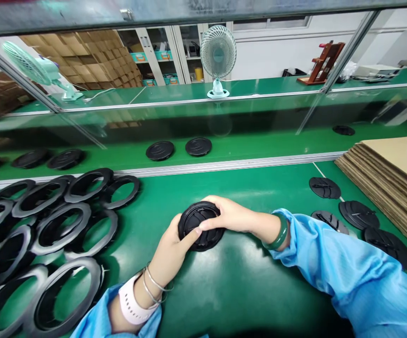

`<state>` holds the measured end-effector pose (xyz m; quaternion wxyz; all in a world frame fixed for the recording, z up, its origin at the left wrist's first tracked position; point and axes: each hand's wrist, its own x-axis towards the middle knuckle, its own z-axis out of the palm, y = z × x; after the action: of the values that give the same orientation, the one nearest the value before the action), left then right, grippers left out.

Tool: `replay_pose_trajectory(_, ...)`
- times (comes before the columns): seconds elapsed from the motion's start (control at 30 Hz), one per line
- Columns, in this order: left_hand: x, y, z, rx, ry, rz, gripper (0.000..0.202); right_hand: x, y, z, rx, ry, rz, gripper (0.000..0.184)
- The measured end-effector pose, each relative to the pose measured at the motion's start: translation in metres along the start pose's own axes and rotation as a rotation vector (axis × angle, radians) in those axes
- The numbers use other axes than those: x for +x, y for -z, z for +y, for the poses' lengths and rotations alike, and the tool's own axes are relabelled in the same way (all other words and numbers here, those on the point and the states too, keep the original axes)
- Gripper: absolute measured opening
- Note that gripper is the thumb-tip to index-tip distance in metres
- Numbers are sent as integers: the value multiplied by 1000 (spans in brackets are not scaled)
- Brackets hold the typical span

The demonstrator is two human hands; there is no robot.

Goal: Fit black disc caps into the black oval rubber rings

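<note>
A round black plastic cap [198, 220] rests tilted on the green work mat [231, 281] in front of me. My left hand [171, 251] grips its near left edge, thumb on top. My right hand [229, 215] curls over its far right rim, fingers pressing the top. Both sleeves are light blue; a white watch and thin bangles are on the left wrist, a green bangle on the right.
Several black plastic rings [48, 225] lie heaped at the left. Flat black discs [360, 213] sit at the right beside a stack of cardboard sheets [393, 173]. Two black caps [178, 149] lie on the belt beyond the metal rail. Two fans [218, 56] stand behind.
</note>
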<state>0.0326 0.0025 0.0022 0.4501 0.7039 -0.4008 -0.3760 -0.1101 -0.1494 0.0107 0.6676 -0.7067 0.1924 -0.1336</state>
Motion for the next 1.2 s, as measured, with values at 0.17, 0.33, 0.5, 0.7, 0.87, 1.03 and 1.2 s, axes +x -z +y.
replay_pose_trajectory(0.17, 1, 0, 2, -24, 7, -27, 53, -4, -2, 0, -148, -56, 63, 40)
replay_pose_trajectory(0.33, 3, -3, -1, -29, 2, -10, 57, 5, -4, 6, -95, -72, 15, 43)
replay_pose_trajectory(0.5, 3, -7, 2, -318, 88, -102, 80, 22, 62, -3, -248, 124, 485, 41)
replay_pose_trajectory(0.7, 9, -10, 1, -280, 1, -139, 62, 26, 140, 2, -1125, -51, 711, 62)
replay_pose_trajectory(0.87, 8, -20, -2, -279, -85, -211, 31, 31, 77, 25, -1291, 162, 199, 74)
replay_pose_trajectory(1.03, 14, -25, -11, -312, -62, -205, 27, 33, 40, 37, -1311, 199, -10, 63)
replay_pose_trajectory(1.2, 17, -24, -18, -317, -78, -181, 27, 42, 46, 43, -1293, 211, -3, 60)
